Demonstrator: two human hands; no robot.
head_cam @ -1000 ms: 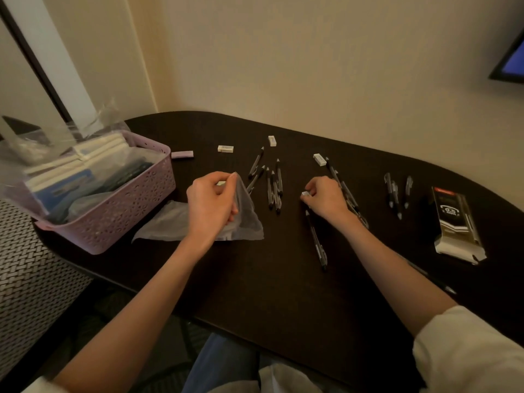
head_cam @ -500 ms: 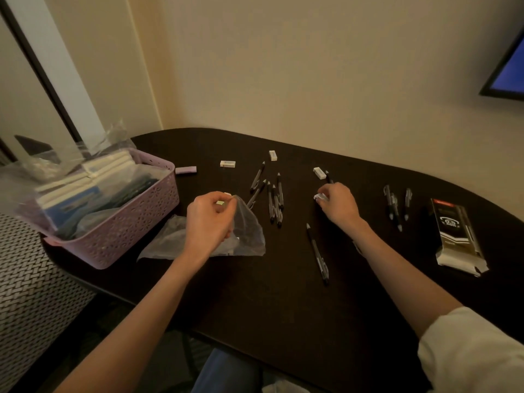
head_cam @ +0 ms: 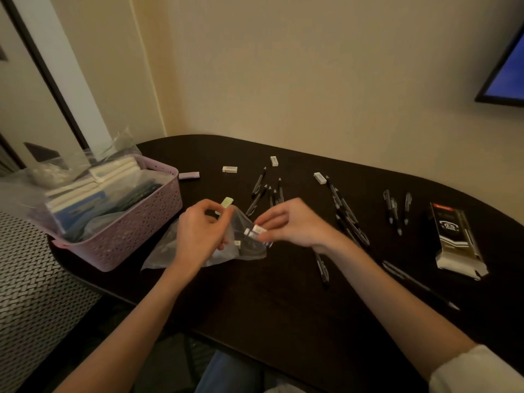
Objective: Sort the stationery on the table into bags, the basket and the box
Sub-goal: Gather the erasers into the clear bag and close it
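The left hand (head_cam: 200, 231) gripped the upper edge of a clear plastic bag (head_cam: 241, 251), fingers curled round the film, with a pale green eraser (head_cam: 225, 204) standing just beyond its fingertips; whether that eraser was held or merely lay behind the hand could not be told. The bag's lower part rested on the dark table (head_cam: 283, 307), spread toward the basket side. The right hand (head_cam: 289, 222) was at the bag's mouth, thumb and fingers pinching a small white eraser (head_cam: 256, 231) with a dark band, held against the film just right of the left hand. Another small white piece (head_cam: 237, 244) showed through the bag below the left hand.

The lilac perforated basket (head_cam: 141, 231) stood at the left end of the table, near the bag but apart from it, and held bagged notebooks and other wrapped stationery. A lilac eraser (head_cam: 189, 175) lay just beyond the basket's far corner. Three white erasers lay loose farther back: one (head_cam: 229, 169) toward the left, one (head_cam: 274, 161) near the far edge, one (head_cam: 319, 177) to the right. A cluster of black pens (head_cam: 269, 191) lay beyond the two hands; a second group of pens (head_cam: 347, 219) lay behind the right wrist, a single pen (head_cam: 323, 269) lay below that wrist, and three more pens (head_cam: 395, 208) lay farther right. A black pen box (head_cam: 453, 236), marked 0.5, lay open-ended at the right end, well apart from both hands.
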